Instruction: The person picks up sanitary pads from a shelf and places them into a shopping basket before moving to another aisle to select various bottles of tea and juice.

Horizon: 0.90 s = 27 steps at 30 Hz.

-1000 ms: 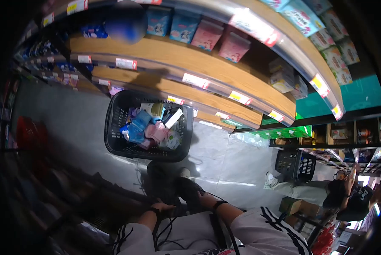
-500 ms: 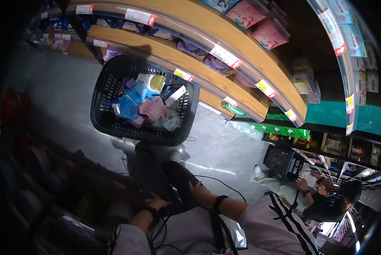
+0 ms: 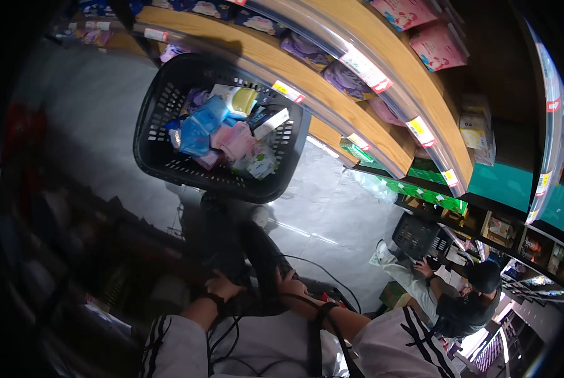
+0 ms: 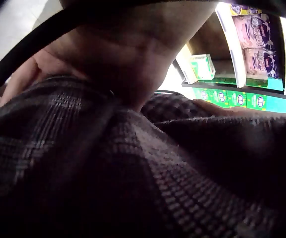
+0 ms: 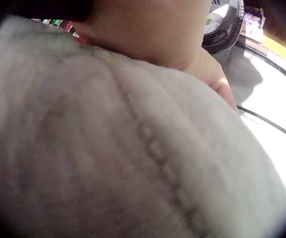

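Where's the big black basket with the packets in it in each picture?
Head view: the basket is near the top, left of centre.
Left wrist view: not in it.
Right wrist view: just part of it, top edge, right of centre.
Shared landmark: the shelves, upper right in all three.

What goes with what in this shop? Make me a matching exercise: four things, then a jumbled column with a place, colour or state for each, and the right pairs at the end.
Things
1. Big basket
2. Blue packet
3. Shelf board
4. Left hand

Places, colours and states
A. Resting on dark checked cloth
B. Brown, like wood
C. Black, with slots in its sides
D. Lying among other packs inside the basket

Right pairs
1-C, 2-D, 3-B, 4-A
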Available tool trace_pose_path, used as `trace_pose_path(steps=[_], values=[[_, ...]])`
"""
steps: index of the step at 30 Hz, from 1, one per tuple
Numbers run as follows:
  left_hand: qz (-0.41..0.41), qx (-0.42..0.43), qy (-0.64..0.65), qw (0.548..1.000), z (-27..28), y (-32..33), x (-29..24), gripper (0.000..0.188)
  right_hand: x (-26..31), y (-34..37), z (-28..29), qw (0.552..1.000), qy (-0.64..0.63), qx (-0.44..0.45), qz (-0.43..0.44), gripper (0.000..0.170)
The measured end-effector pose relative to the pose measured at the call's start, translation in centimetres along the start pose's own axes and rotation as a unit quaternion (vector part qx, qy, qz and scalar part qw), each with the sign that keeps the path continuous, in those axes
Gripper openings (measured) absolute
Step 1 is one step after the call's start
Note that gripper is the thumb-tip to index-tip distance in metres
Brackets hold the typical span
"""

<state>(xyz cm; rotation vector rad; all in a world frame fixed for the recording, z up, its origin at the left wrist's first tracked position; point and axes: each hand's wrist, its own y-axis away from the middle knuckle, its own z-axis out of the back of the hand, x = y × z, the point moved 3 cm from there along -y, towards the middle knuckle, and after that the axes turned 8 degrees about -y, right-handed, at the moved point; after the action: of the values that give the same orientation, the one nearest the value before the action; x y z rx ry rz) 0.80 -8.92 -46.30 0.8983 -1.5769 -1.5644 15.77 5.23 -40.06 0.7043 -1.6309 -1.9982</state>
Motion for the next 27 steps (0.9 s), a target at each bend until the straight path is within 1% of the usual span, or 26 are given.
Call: trace_pose_path(steps=[1, 4, 7, 10, 12, 13, 15, 16, 18, 19, 20, 21, 24, 25, 26, 27], values=[[-0.009, -0.013, -0.005, 1.000, 0.2, 0.3, -0.2, 0.134, -0.4, -0.4, -0.7, 1.000, 0.009, -0.009, 0.005, 0.070], [0.044, 0.038, -0.044, 0.997, 0.0, -0.1, -0.5, 0.131, -1.4, 0.0, -1.4, 0.999, -0.026, -0.017, 0.012, 0.072], [0.072, 0.047, -0.064, 0.994, 1.0, 1.2, -1.7, 0.129, -2.1, -0.5, -2.8, 0.996, -0.077, -0.029, 0.037, 0.069], [0.063, 0.036, -0.072, 0.995, 1.3, 1.8, -2.1, 0.127, -1.8, 0.1, -2.5, 0.997, -0.060, -0.025, 0.036, 0.072], [0.053, 0.050, -0.077, 0.994, 0.5, 0.5, -1.8, 0.126, -1.7, 1.1, -1.5, 0.993, -0.115, -0.002, 0.034, 0.078], [0.049, 0.055, -0.079, 0.994, 0.3, 0.0, -1.4, 0.126, -1.8, 0.1, -2.4, 0.989, -0.140, 0.030, 0.022, 0.087], [0.071, 0.050, -0.100, 0.991, 1.1, 0.9, -2.0, 0.125, -2.0, -0.8, -4.0, 0.986, -0.159, 0.027, 0.035, 0.088], [0.080, 0.046, -0.110, 0.990, 1.5, 1.3, -2.5, 0.125, -2.1, -1.1, -4.8, 0.984, -0.171, 0.023, 0.040, 0.091], [0.078, 0.050, -0.114, 0.989, 1.4, 1.3, -2.6, 0.126, -2.3, -1.2, -5.2, 0.979, -0.196, 0.016, 0.050, 0.098], [0.076, 0.057, -0.111, 0.989, 1.0, 0.9, -2.1, 0.126, -2.3, -0.9, -5.6, 0.977, -0.205, 0.025, 0.053, 0.100], [0.073, 0.060, -0.107, 0.990, 1.1, 0.5, -1.9, 0.127, -2.3, -0.5, -4.8, 0.975, -0.213, 0.030, 0.055, 0.102], [0.067, 0.065, -0.122, 0.988, 1.1, 0.2, -1.9, 0.129, -2.1, -0.5, -4.5, 0.974, -0.218, 0.049, 0.044, 0.109], [0.065, 0.056, -0.117, 0.989, 1.8, 0.4, -1.9, 0.130, -1.9, -0.8, -3.7, 0.970, -0.225, 0.091, 0.031, 0.112], [0.061, 0.058, -0.114, 0.990, 1.8, 0.4, -1.7, 0.130, -1.8, -1.6, -4.8, 0.977, -0.192, 0.089, 0.032, 0.115], [0.058, 0.060, -0.110, 0.990, 1.8, 0.3, -1.3, 0.130, -1.7, -0.8, -3.9, 0.978, -0.180, 0.102, 0.022, 0.114], [0.055, 0.059, -0.104, 0.991, 2.4, 0.2, -1.3, 0.129, -1.4, 0.1, -1.7, 0.980, -0.165, 0.111, 0.015, 0.113]])
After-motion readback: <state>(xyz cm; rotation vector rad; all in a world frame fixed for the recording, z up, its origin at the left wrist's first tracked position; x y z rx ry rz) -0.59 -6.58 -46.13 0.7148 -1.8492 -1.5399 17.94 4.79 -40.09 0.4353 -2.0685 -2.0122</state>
